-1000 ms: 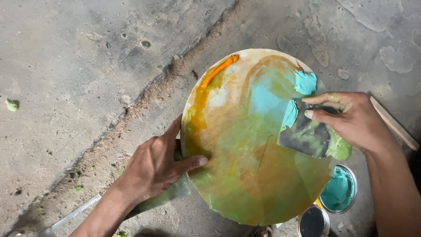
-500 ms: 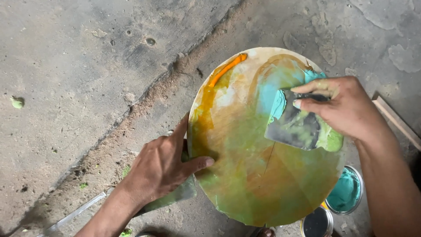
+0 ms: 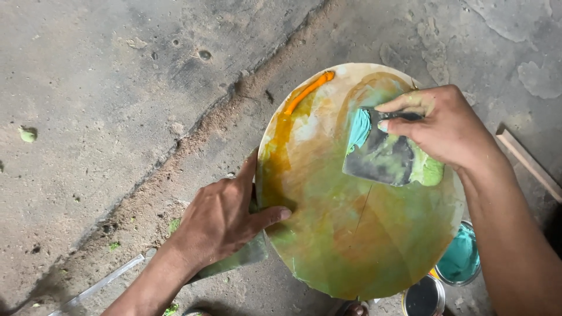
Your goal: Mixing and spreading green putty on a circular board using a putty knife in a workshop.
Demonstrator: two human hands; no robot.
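Head view: a round board (image 3: 351, 234), smeared green, orange and yellow, sits tilted above the concrete floor (image 3: 105, 88); the left hand (image 3: 225, 219) grips its left edge, thumb lying on the painted face, fingers hidden behind. The right hand (image 3: 445, 126) is clenched around a flat scraper (image 3: 380, 155) — its blade lies on the upper right of the board, carrying turquoise paint (image 3: 358, 127) at its left corner and pale green at its right. Two paint tins (image 3: 459, 260) stand just below the board's lower right rim; a wooden stick (image 3: 527, 161) lies to the right. To spread evenly, I judge the blade should stay low and flat, the left hand holding the board steady.
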